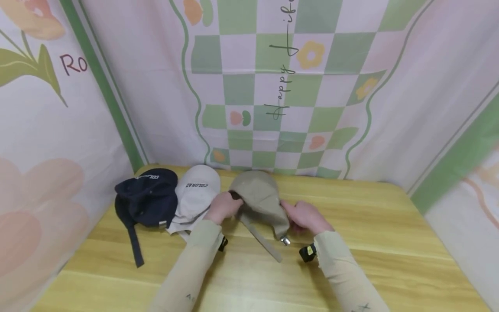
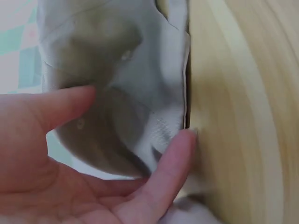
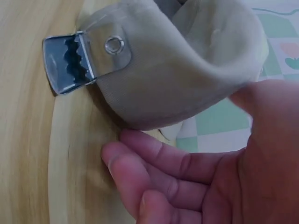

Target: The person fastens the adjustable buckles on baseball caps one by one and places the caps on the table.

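Note:
A khaki baseball cap (image 1: pixel 259 190) stands on the wooden table between both hands, with its loose strap (image 1: pixel 263 242) trailing forward. On the cap's left side, my left hand (image 1: pixel 224 207) holds it by the edge; in the left wrist view, the thumb (image 2: pixel 70 105) lies over the fabric and a finger (image 2: pixel 175 156) is at the rim. My right hand (image 1: pixel 306 216) grips the opposite side. The right wrist view has its curled fingers (image 3: pixel 159 161) at the cap's lower edge, with the thumb's tip hidden behind the fabric. A metal buckle (image 3: pixel 67 63) hangs close by.
Left of the khaki cap sit a white cap (image 1: pixel 199 186) with dark lettering and a navy cap (image 1: pixel 150 201) whose strap hangs forward. They lie side by side on the wooden table (image 1: pixel 370 268). A patterned curtain (image 1: pixel 273 86) stands right behind the table's back edge.

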A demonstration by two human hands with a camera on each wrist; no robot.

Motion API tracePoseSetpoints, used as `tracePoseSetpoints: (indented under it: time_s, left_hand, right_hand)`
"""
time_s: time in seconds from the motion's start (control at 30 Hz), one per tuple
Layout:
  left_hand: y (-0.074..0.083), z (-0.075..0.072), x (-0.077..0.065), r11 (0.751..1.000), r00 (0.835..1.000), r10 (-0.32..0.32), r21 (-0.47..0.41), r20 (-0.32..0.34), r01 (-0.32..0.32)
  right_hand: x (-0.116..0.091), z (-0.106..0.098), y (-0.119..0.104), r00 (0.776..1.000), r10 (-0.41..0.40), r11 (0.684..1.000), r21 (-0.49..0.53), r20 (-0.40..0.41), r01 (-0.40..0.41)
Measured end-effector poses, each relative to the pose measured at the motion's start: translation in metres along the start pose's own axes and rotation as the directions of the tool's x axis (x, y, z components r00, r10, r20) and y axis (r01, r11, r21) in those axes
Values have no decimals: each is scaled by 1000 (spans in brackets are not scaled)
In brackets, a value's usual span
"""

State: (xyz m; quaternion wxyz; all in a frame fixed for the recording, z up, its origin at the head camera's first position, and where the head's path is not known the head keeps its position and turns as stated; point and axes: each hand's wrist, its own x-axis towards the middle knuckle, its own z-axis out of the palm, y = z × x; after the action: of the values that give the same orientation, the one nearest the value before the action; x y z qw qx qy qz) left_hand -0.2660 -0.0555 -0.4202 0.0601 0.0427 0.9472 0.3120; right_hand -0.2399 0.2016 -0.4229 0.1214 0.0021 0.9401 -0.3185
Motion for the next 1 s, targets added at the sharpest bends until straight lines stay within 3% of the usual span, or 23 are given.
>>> tracePoseSetpoints:
  time_s: [0.17,0.27,0.33,0.4,0.5,0.53,0.6,0.7,0.8,1.0]
  left_hand:
    - [-3,1,3,985,999,-15,-172,52,24]
    - [-6,5,5,927,996,-33,-369,88,63]
    - [-8,7,7,846,991,-44,-523,130,106]
    - [-9,9,8,732,983,-57,-662,176,161]
    - [-8,11,10,588,972,-62,-779,226,218]
    - [-7,11,10,557,970,-69,-798,231,230]
    - [-6,11,12,519,968,-82,-819,238,246]
    - [-5,10,12,491,966,-104,-832,237,258]
    - [-6,10,13,486,966,-108,-835,236,258]
    - [-7,12,15,519,972,-112,-822,206,234]
  right_hand:
    - [1,0,-1,999,27,993,118,39,-31]
    - [1,-1,0,998,19,990,139,64,-28]
    - [1,-2,1,997,2,990,141,83,-13]
    - [0,-3,2,996,-14,991,132,94,2]
    - [0,-4,2,995,-38,992,126,92,26]
    - [0,-5,3,995,-49,991,129,87,37]
    - [0,-5,3,995,-69,988,142,73,58]
    - [1,-4,3,995,-90,983,168,53,80]
    - [3,-4,3,994,-99,979,182,43,89]
    - [3,-7,2,994,-106,974,205,28,98]
